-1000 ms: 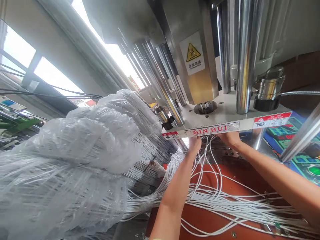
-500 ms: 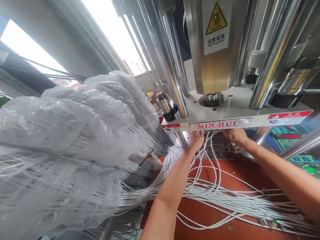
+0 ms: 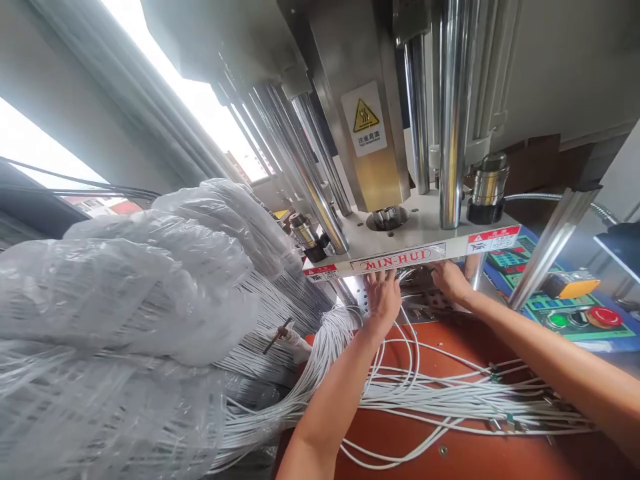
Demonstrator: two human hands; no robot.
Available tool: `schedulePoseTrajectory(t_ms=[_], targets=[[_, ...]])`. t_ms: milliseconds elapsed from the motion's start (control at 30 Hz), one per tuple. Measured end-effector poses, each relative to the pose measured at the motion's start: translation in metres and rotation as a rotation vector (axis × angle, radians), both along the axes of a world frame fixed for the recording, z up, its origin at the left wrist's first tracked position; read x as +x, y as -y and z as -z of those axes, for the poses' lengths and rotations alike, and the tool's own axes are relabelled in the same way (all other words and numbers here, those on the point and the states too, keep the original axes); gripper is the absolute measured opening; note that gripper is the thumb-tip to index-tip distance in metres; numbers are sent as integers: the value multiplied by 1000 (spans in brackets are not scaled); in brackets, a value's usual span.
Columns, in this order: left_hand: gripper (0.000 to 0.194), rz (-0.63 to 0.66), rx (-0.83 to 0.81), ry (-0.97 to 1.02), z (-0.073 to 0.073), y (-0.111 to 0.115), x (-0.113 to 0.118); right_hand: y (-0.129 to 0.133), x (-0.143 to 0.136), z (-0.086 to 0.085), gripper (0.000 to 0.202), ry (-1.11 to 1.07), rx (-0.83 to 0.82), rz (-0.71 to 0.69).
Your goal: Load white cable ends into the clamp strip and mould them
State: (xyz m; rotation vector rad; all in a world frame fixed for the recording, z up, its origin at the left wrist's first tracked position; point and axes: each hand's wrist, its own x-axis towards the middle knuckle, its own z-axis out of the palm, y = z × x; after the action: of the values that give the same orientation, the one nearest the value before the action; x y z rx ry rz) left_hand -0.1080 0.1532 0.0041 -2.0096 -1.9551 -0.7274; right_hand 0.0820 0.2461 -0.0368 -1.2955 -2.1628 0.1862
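Note:
My left hand [image 3: 383,295] reaches under the front edge of the machine's plate [image 3: 350,240], beside white cables that run out from beneath it. Its fingers point up and forward, and the tips are hidden by the plate. To the right, my right hand [image 3: 449,280] is bent at the plate's underside, with its fingertips out of sight. Whether either hand grips anything cannot be made out. Below both wrists, a thick bundle of white cables [image 3: 430,395] lies across the red-brown work surface [image 3: 395,437].
Plastic-wrapped cable bundles [image 3: 150,293] fill the left side. A metal block with a heat warning label [image 3: 364,119] hangs between steel columns [image 3: 453,120] above the plate. At the right are a control panel [image 3: 570,333] with a red button [image 3: 603,317] and a slanted metal post [image 3: 550,247].
The view has turned right, showing more of the control panel. My left hand has come further into sight, its fingers spread more across the cables. My right hand stays at the plate's underside.

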Motion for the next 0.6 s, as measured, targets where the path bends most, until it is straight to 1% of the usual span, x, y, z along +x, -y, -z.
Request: schedulePoseTrajectory(t_ms=[67,133,267,333,467,600], targets=[[34,99,4,-22,1,0,11,2,-1,1,44,31,2,-42],[33,142,-26,-23,3,-6,17,4,1,0,47,68,9,-81],[25,107,-66,54,10,-21,20,6,4,-6,47,166,24,-133],[23,118,-56,74,12,-24,20,7,5,-11,47,217,27,-159],[25,145,-29,25,12,-20,21,10,5,-18,49,293,37,-201],[25,148,-51,-50,11,-16,20,13,6,-21,48,340,58,-227]])
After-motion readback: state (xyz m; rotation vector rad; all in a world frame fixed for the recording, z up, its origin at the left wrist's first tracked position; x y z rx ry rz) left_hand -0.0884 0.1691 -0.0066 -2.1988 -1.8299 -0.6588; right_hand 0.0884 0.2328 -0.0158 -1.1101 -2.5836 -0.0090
